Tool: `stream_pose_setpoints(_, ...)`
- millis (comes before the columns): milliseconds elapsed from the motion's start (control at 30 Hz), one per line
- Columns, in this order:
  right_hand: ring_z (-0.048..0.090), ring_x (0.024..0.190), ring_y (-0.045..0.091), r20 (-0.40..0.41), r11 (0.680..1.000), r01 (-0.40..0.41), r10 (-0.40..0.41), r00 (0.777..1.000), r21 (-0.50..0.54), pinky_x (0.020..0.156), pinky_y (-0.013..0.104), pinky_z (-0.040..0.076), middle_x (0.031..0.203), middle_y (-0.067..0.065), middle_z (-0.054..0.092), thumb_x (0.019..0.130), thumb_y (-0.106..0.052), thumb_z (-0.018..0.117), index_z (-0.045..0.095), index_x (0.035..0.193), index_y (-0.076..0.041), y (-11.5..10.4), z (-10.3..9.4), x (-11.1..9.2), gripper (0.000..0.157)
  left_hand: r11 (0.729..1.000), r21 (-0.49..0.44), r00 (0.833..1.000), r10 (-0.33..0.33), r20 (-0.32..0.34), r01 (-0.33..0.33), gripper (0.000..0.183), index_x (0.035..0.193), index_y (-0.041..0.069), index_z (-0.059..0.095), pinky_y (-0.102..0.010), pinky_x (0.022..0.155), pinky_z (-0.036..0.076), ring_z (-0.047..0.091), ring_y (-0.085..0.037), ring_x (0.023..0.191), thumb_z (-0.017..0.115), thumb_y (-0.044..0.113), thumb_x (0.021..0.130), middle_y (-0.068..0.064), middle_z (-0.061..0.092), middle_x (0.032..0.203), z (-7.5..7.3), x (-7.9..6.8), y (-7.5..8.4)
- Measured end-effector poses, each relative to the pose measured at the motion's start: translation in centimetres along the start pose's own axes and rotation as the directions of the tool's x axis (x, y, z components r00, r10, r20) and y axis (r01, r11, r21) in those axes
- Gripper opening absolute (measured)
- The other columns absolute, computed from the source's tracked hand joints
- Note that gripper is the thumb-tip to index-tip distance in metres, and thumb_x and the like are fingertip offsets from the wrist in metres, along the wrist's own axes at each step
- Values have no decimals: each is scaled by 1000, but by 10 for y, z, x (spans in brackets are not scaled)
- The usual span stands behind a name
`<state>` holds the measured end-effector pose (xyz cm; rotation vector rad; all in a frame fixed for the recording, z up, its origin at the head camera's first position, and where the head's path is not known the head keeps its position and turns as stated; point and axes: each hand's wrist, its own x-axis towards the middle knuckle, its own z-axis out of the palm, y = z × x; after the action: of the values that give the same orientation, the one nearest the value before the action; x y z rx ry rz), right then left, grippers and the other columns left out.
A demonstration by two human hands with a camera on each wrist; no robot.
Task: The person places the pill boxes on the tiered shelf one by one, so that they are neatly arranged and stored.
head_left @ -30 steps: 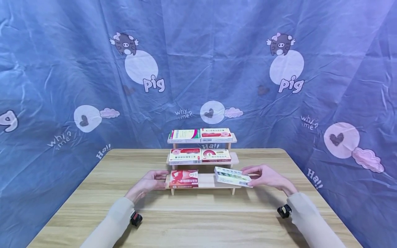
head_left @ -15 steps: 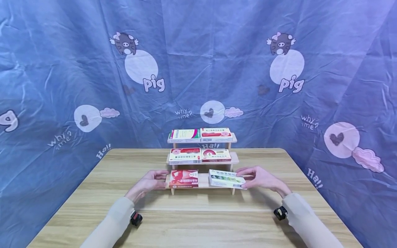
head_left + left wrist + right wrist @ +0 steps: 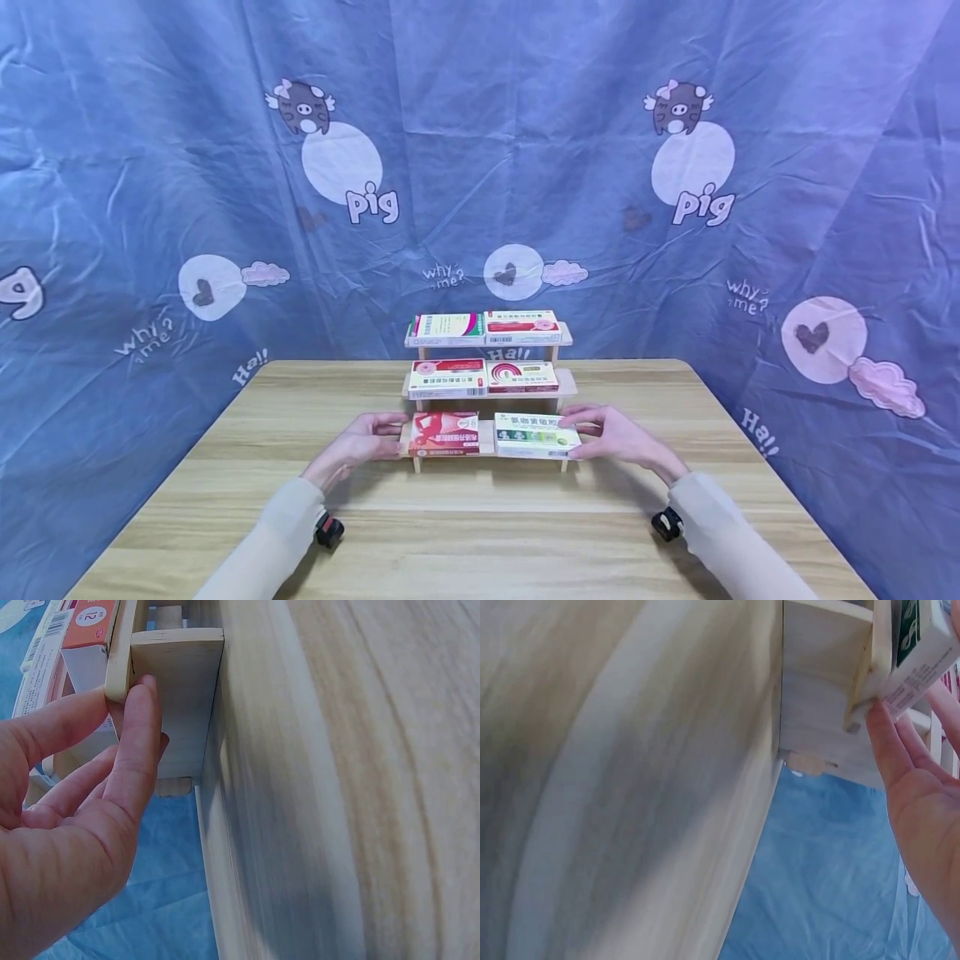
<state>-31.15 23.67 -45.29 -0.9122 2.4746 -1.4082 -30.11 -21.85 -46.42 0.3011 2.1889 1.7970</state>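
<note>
A three-tier wooden display rack stands on the table with medicine boxes lying on its tiers. My left hand pinches the left end of the lowest board between thumb and fingers, as the left wrist view shows. Beside it on that board lies a red medicine box. At the right end of the same tier, my right hand holds a white and green medicine box by its right end. In the right wrist view, this box sits at the board, with fingers against its end; part of the hand is cut off.
On the middle tier are a white and red box and a second red and white box. Two more boxes, one green-purple, one red-white, lie on the top tier. A blue curtain hangs behind the table.
My right hand has moved left and brought the white and green box from a slanted position to nearly straight on the lowest tier. The left hand has stayed in place.
</note>
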Motion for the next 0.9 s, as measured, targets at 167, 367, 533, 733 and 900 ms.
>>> stream_pose_setpoints(167,46,129,43,-35,999,-21,20,999,-37,106,31,47,141,29,45,74,-17,85,68,119,-2,1,7,2,50,1000,-8,1000,-2,0,2,65,142,-14,36,-35,89,59,67,-22,100,62,-9,82,-37,47,137,0,0,0)
stream_pose_setpoints(367,45,124,42,-81,999,-12,9,997,-36,106,42,45,134,28,44,71,-13,86,67,118,4,-1,11,4,53,1000,-5,1000,-13,-8,13,66,143,-13,36,-35,90,58,67,-23,101,62,-9,82,-37,45,139,1,1,2)
stream_pose_setpoints(533,48,121,40,-106,999,-30,26,994,-36,106,48,46,131,25,43,72,-14,86,67,120,3,-2,13,7,54,1000,-3,999,-24,-22,24,67,143,-12,36,-36,90,58,67,-24,102,63,-9,81,-36,45,139,2,1,4)
stream_pose_setpoints(733,54,115,39,-114,997,-65,59,992,-48,105,49,47,124,25,44,73,-16,85,65,123,3,-4,16,9,57,1000,1,999,-26,-20,26,68,143,-12,36,-35,89,58,67,-24,102,63,-9,81,-36,45,139,1,1,5)
stream_pose_setpoints(900,55,107,32,-118,991,-61,47,992,-120,99,44,52,115,19,50,72,-21,86,67,121,-2,-6,19,10,56,1000,-7,1000,-20,-14,20,67,142,-13,36,-36,89,58,67,-24,101,63,-10,80,-37,45,138,0,0,3)
